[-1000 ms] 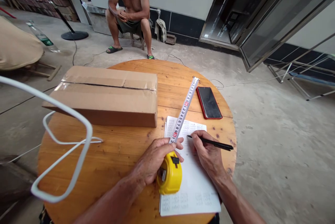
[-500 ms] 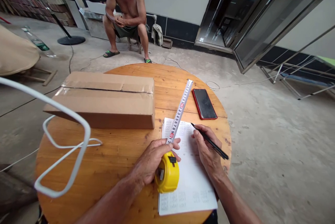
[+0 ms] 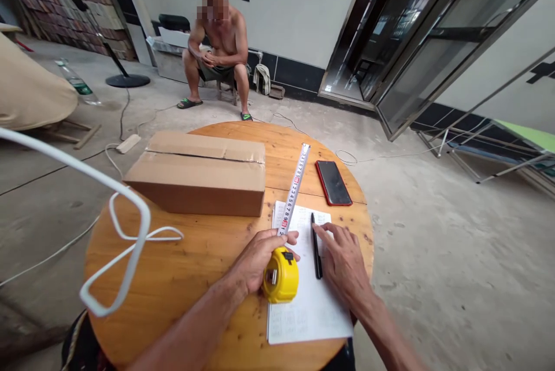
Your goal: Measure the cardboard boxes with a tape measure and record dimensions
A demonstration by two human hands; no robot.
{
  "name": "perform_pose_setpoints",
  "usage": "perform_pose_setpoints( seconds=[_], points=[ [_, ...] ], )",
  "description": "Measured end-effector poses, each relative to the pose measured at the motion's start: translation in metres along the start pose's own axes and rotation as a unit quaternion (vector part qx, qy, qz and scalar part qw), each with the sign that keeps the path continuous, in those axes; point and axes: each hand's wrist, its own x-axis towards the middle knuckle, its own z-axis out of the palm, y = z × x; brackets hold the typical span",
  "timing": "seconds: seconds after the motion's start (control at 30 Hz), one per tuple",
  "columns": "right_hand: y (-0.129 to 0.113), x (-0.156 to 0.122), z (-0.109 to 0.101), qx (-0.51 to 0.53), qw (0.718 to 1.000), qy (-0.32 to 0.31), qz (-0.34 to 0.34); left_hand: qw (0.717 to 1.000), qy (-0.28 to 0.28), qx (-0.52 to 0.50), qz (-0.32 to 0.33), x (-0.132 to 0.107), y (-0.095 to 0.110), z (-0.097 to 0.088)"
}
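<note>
Left hand (image 3: pixel 258 255), grip wrapped round the tape (image 3: pixel 286 284) above the paper (image 3: pixel 310 325), thumb against the blade (image 3: pixel 295 186), likely stopping it springing back! Right hand (image 3: pixel 344 258), grip loose, fingers at the pen (image 3: pixel 318 264) lying on the paper, probably for quick reach. Count them: one tape, one pen; on the bench (image 3: pixel 199 261), one box (image 3: pixel 195 197), one phone (image 3: pixel 333 183).

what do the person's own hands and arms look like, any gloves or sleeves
The left hand and right hand are bare, ungloved. No sleeve, watch or bracelet shows on the left forearm or right forearm, as far as the picture reaches. No ring is visible; some fingers are partly hidden.
</note>
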Motion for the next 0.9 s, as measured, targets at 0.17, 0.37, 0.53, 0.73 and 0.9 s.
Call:
perform_pose_setpoints(
  seconds=[0.17,0.37,0.53,0.73,0.9],
  points=[
    [-0.015,-0.033,0.003,0.033,0.999,0.015,0.011,1.0,-0.003,-0.002,0.003,0.001,-0.001,-0.001],
    [-0.024,-0.035,0.006,0.019,0.999,0.013,0.03,0.999,-0.038,-0.008,0.021,-0.006,0.005,0.0],
    [-0.024,-0.032,0.001,0.026,0.999,0.017,0.032,0.996,-0.075,-0.006,0.037,-0.015,0.017,-0.004],
    [-0.013,-0.044,0.012,0.045,0.995,0.071,0.044,0.995,-0.092,-0.011,0.046,-0.024,0.018,0.004],
    [-0.011,-0.029,-0.006,0.064,0.991,0.111,0.025,0.994,-0.083,-0.033,0.065,-0.056,0.02,0.01]
  ],
)
